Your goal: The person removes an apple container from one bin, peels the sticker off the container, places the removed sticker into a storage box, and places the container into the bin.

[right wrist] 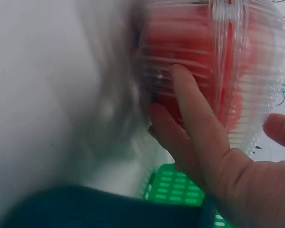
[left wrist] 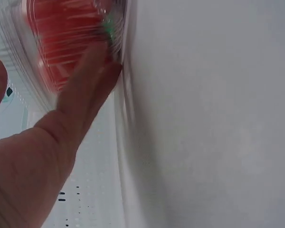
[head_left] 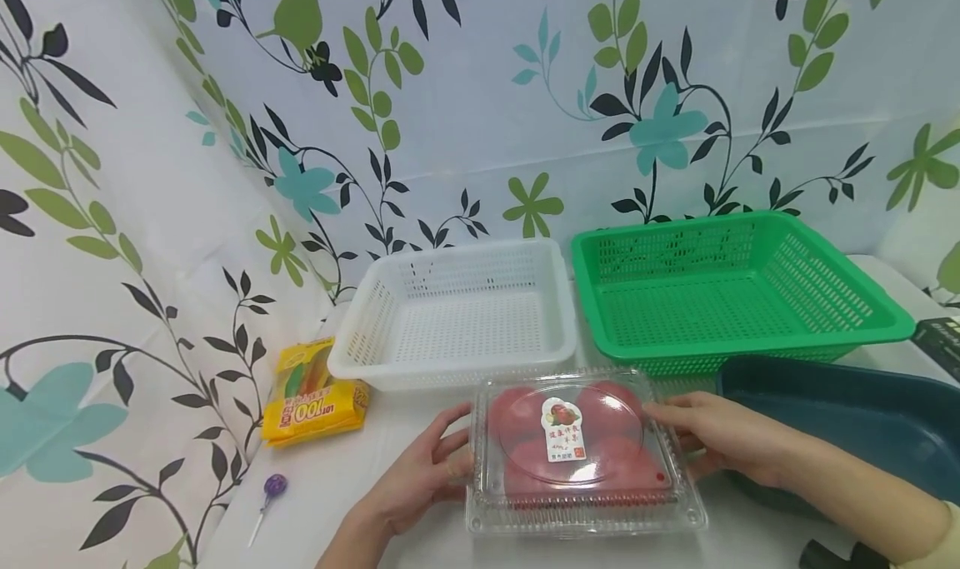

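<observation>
Left grip point(head_left: 416, 481): I grasp the clear fruit box point(head_left: 588, 473) by its left side, fingertips against the ridged wall, thumb set apart from them.
Right grip point(head_left: 723, 429): I grasp the opposite side, fingers along the wall there.
Box position: between my two grips, at the white surface point(head_left: 322, 473); whether it rests there or hangs just clear, I cannot tell.
Handling: even pressure from both sides should serve best, in my judgement, with fingers low to take the weight of the red fruit point(head_left: 611, 406) and both ends level. A hard squeeze could buckle the thin plastic or spring the lid.
Long axis: crosswise, from my left grip to my right grip.
Sticker point(head_left: 562, 431): on the upward-facing lid, its pictured fruit at the end away from me, its lettering nearer.
Baskets: the white basket point(head_left: 450, 371) beyond my left grip, the green basket point(head_left: 757, 348) beyond my right.
Blue basin point(head_left: 862, 419): just beside my right grip.
Sweets: a yellow bag point(head_left: 315, 402) and a purple lollipop point(head_left: 275, 486), both left of my left grip.
</observation>
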A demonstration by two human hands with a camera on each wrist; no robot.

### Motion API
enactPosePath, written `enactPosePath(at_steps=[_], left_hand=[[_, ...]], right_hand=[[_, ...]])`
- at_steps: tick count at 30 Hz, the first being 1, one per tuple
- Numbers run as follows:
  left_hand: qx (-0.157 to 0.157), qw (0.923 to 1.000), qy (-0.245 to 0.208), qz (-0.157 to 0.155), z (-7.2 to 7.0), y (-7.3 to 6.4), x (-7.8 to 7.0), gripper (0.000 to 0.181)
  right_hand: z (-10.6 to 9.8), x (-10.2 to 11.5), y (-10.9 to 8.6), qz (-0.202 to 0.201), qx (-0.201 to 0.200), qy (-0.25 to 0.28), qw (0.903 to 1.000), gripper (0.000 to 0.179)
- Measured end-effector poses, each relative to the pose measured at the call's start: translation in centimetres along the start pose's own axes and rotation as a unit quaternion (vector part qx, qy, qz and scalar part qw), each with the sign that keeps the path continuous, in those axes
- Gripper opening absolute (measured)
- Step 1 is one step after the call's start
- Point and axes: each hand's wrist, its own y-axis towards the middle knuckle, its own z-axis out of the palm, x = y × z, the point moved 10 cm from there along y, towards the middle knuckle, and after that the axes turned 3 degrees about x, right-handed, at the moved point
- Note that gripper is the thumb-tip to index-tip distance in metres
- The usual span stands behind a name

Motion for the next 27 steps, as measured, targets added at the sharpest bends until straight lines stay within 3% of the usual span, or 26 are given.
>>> enactPosePath(at_steps=[3, 6, 9, 13, 17, 22, 27], left_hand=[[-0.006, 0.9999, 0.010, 0.007, -0.5, 0.1, -0.1, 0.082], [-0.020, 0.9993, 0.013, 0.028, -0.9, 0.3, -0.6, 0.076], [-0.050, 0.9968, 0.021, 0.059, -1.4, 0.3, -1.3, 0.070], [-0.088, 0.9898, 0.042, 0.104, -1.6, 0.4, -2.4, 0.064], [-0.097, 0.9840, 0.057, 0.138, -1.0, 0.7, -3.1, 0.061], [-0.112, 0.9773, 0.084, 0.159, -0.3, 1.0, -3.3, 0.060], [-0.131, 0.9706, 0.109, 0.170, 0.2, 1.0, -3.0, 0.063]], right_hand=[[-0.8, 0.7, -0.3, 0.003, -0.025, -0.034, 0.9991, 0.066], [-1.8, 2.2, -0.9, -0.012, -0.053, -0.102, 0.9933, 0.075], [-2.3, 3.9, -1.4, -0.038, -0.071, -0.174, 0.9815, 0.077], [-2.4, 6.2, -1.9, -0.064, -0.090, -0.237, 0.9652, 0.067], [-1.3, 8.4, -1.7, -0.081, -0.093, -0.269, 0.9552, 0.061], [1.4, 10.6, -0.2, -0.089, -0.069, -0.319, 0.9409, 0.058], [3.9, 11.3, 1.3, -0.086, -0.036, -0.309, 0.9465, 0.055]])
